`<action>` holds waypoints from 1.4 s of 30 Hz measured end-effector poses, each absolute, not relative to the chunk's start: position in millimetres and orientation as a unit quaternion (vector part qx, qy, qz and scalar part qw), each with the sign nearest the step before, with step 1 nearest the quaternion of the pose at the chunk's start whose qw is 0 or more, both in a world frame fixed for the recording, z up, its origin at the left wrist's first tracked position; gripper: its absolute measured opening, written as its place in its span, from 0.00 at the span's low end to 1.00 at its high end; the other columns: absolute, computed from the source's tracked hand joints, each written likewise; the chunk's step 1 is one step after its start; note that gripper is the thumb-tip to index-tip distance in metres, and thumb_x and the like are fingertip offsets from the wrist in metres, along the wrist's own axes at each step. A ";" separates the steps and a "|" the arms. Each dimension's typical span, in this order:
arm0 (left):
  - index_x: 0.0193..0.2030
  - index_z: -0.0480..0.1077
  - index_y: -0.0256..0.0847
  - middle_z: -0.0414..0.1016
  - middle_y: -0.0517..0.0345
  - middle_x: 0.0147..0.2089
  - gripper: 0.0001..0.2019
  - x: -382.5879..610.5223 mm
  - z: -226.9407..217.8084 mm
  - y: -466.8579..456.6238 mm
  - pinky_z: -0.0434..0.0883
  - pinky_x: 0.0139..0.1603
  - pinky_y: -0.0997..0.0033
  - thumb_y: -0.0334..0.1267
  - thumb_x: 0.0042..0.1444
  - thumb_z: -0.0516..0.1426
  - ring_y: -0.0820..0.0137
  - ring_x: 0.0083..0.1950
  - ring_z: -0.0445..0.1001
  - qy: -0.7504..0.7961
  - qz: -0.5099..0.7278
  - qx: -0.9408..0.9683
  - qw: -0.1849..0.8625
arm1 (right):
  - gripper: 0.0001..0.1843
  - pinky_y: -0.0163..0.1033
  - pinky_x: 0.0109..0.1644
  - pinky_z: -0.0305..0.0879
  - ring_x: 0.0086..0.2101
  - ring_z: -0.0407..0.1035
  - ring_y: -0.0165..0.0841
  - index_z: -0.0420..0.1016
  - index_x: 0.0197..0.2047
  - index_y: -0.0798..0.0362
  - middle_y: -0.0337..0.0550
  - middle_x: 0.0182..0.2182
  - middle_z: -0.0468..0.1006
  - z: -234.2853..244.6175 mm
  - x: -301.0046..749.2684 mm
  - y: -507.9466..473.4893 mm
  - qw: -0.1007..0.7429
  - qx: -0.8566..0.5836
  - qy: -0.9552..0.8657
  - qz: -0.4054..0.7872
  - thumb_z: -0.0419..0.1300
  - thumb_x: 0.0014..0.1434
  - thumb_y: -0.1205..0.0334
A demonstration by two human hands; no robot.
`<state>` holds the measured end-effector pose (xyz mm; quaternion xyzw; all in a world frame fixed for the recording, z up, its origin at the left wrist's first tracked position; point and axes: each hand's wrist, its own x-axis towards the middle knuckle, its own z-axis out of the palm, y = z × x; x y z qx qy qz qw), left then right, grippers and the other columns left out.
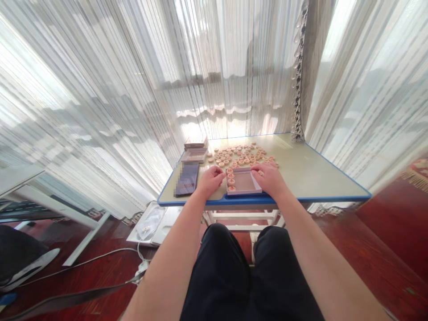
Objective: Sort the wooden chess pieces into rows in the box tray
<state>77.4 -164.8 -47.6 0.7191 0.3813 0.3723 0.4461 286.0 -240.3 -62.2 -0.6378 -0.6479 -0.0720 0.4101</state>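
At far left, a cable point(110, 253) trails across a dark red floor point(80, 283), and a white carton point(137, 228) holding a clear bag sits beneath the near left corner of a pale, blue-edged surface point(317, 178). On the surface's left side lie a dark tablet point(190, 179), then, farther back, a shallow tray point(195, 154) with a stack point(196, 142) just behind it. Next comes the person's left hand point(211, 179), fingers curled beside the box's left wall; whether its grip holds anything cannot be told. The box point(247, 182), open and shallow, rests at the near edge, between the hands; round discs point(231, 182) with red markings stand in a column along its left wall. Beyond it, many loose discs point(234, 154) spread over the surface. To the right, the right hand point(267, 176) is at the box's far right corner, more discs just past its knuckles; its grip cannot be made out. Sheer striped curtains point(214, 67) hang behind, with a checked trim point(298, 84) toward the right. At far right, a fringed cloth point(419, 174) shows.
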 end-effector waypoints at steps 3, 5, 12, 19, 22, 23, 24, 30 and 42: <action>0.28 0.61 0.39 0.61 0.70 0.17 0.07 77.8 -47.4 -165.2 0.58 0.20 0.80 0.38 0.47 0.56 0.80 0.18 0.60 0.385 0.374 0.708 0.459 | 0.12 0.45 0.51 0.57 0.39 0.68 0.39 0.77 0.33 0.52 0.45 0.33 0.79 -61.1 285.2 -241.3 0.400 -0.643 -0.650 -0.064 0.52 0.55 0.62; 0.28 0.61 0.40 0.61 0.70 0.17 0.07 77.8 -46.9 -165.5 0.58 0.20 0.80 0.37 0.47 0.56 0.80 0.18 0.60 0.386 0.375 0.705 0.463 | 0.12 0.44 0.51 0.57 0.39 0.68 0.39 0.78 0.33 0.52 0.45 0.33 0.79 -60.7 285.1 -241.9 0.398 -0.643 -0.651 -0.065 0.52 0.55 0.62; 0.28 0.63 0.39 0.64 0.68 0.19 0.06 77.6 -49.2 -163.8 0.59 0.21 0.79 0.38 0.48 0.56 0.79 0.19 0.63 0.381 0.374 0.728 0.430 | 0.12 0.44 0.50 0.58 0.39 0.67 0.39 0.78 0.34 0.52 0.44 0.33 0.79 -60.7 285.1 -243.0 0.401 -0.646 -0.647 -0.060 0.53 0.54 0.63; 0.32 0.62 0.41 0.65 0.66 0.18 0.10 78.8 -46.6 -165.1 0.57 0.22 0.76 0.46 0.56 0.50 0.76 0.18 0.63 0.426 0.358 0.765 0.323 | 0.11 0.45 0.52 0.58 0.40 0.68 0.39 0.77 0.33 0.50 0.43 0.33 0.79 -58.3 283.2 -241.4 0.420 -0.636 -0.646 -0.046 0.54 0.54 0.62; 0.32 0.64 0.41 0.67 0.64 0.17 0.15 80.7 -31.6 -162.5 0.57 0.23 0.75 0.51 0.57 0.48 0.74 0.19 0.64 0.433 0.348 0.795 0.243 | 0.11 0.45 0.52 0.59 0.40 0.68 0.38 0.77 0.35 0.51 0.43 0.34 0.79 -55.4 289.2 -239.6 0.453 -0.631 -0.630 -0.003 0.54 0.52 0.63; 0.32 0.64 0.41 0.67 0.63 0.18 0.16 82.3 -24.8 -160.6 0.58 0.24 0.75 0.51 0.57 0.48 0.73 0.21 0.66 0.423 0.345 0.805 0.233 | 0.11 0.45 0.52 0.59 0.41 0.68 0.39 0.77 0.35 0.51 0.42 0.35 0.79 -53.9 292.1 -239.1 0.453 -0.633 -0.628 0.007 0.54 0.52 0.64; 0.32 0.65 0.40 0.68 0.62 0.19 0.16 84.8 -17.6 -158.1 0.58 0.25 0.75 0.52 0.57 0.48 0.73 0.21 0.66 0.412 0.345 0.810 0.236 | 0.12 0.46 0.52 0.59 0.41 0.68 0.39 0.77 0.36 0.51 0.42 0.35 0.79 -51.9 295.1 -238.5 0.447 -0.634 -0.630 0.015 0.54 0.51 0.65; 0.32 0.65 0.39 0.71 0.59 0.24 0.16 118.9 20.4 -132.3 0.61 0.26 0.76 0.51 0.56 0.50 0.74 0.24 0.67 0.366 0.374 0.808 0.269 | 0.17 0.39 0.41 0.64 0.36 0.69 0.34 0.76 0.40 0.53 0.43 0.36 0.78 -20.2 308.4 -222.4 0.437 -0.625 -0.631 0.143 0.52 0.49 0.69; 0.25 0.70 0.39 0.71 0.54 0.24 0.14 173.1 18.5 -74.2 0.60 0.28 0.72 0.45 0.54 0.52 0.69 0.26 0.67 0.458 0.226 0.848 0.141 | 0.21 0.36 0.33 0.60 0.28 0.66 0.31 0.71 0.50 0.51 0.39 0.29 0.76 -30.5 354.7 -129.8 0.341 -0.651 -0.678 0.011 0.56 0.51 0.61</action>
